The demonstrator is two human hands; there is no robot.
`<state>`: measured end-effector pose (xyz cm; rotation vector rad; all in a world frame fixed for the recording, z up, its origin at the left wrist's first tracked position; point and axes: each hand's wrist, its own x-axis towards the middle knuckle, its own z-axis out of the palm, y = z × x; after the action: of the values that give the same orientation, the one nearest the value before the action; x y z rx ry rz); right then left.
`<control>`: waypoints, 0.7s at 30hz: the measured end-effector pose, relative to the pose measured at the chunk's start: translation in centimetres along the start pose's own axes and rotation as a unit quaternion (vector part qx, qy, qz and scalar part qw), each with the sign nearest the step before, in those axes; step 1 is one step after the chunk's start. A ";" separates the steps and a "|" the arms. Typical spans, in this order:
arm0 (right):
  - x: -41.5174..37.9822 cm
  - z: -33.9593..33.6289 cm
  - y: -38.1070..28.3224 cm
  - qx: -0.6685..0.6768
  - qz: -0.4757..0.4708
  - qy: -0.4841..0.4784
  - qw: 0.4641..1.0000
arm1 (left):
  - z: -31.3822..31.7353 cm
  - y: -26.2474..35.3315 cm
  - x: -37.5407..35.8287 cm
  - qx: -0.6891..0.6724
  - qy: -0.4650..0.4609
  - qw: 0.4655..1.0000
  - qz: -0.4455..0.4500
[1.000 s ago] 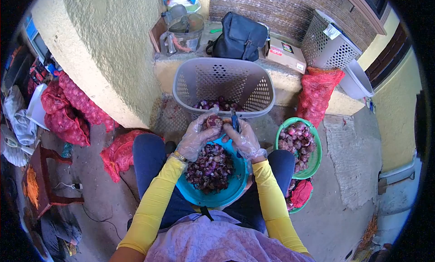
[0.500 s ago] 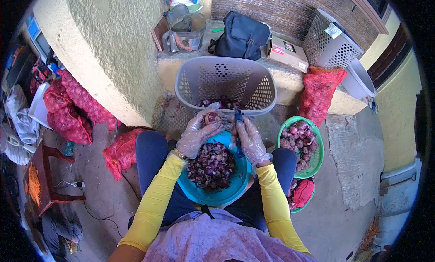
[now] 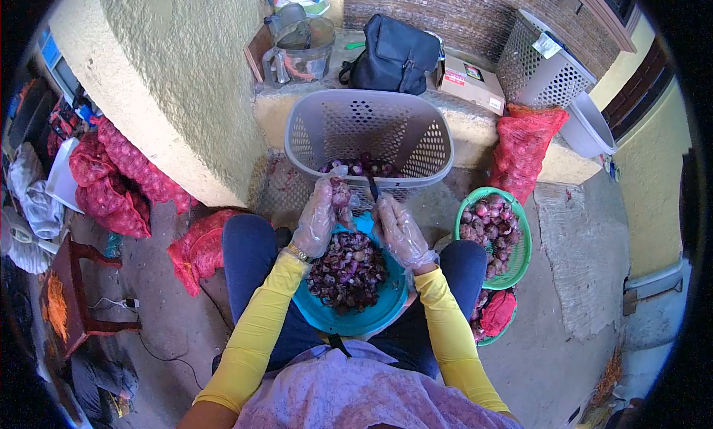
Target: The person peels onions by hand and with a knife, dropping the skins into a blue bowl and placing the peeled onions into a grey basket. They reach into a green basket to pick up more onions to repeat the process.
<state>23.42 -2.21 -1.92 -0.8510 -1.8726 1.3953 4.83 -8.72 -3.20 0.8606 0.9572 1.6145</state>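
Both my hands wear clear plastic gloves over yellow sleeves. My left hand (image 3: 321, 215) grips a purple onion (image 3: 341, 194) above the near rim of a grey plastic basket (image 3: 416, 143). My right hand (image 3: 399, 232) holds a small knife (image 3: 373, 188) with its blade pointing up beside the onion. Below both hands, on my lap, rests a teal bowl (image 3: 371, 318) heaped with purple onion skins (image 3: 347, 269). Several peeled onions (image 3: 362, 166) lie in the grey basket's bottom.
A green basket of onions (image 3: 496, 234) stands at my right knee, a red cloth (image 3: 494, 312) below it. Red mesh onion sacks lie at the left (image 3: 119, 180) and on the ledge (image 3: 523, 147). A black bag (image 3: 394, 56), box and white baskets sit behind.
My left hand has turned the onion and lifted it slightly toward the grey basket. My right hand has shifted a little left, and the knife now points up next to the onion.
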 end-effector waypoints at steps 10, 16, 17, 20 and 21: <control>-0.5 0.5 -3.4 0.043 0.043 -0.018 0.998 | 0.9 1.4 -0.2 0.011 0.003 1.000 -0.012; 1.2 0.0 -1.8 -0.158 -0.161 0.054 0.973 | 0.4 0.3 -0.4 -0.050 0.018 0.994 -0.092; 1.2 -0.3 -2.8 -0.159 -0.161 0.054 0.973 | 0.1 -0.1 -0.3 -0.057 0.012 0.992 -0.108; 1.1 -0.9 -5.0 -0.274 -0.135 0.030 0.952 | 0.5 0.0 -0.3 -0.048 -0.004 0.992 -0.113; 1.1 -0.9 -5.4 -0.266 -0.104 0.020 0.958 | 0.8 0.4 -0.3 -0.032 -0.015 0.994 -0.102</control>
<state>22.87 -2.04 3.67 -0.8855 -2.2702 0.7451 5.42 -8.96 -2.56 0.7178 0.9361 1.4462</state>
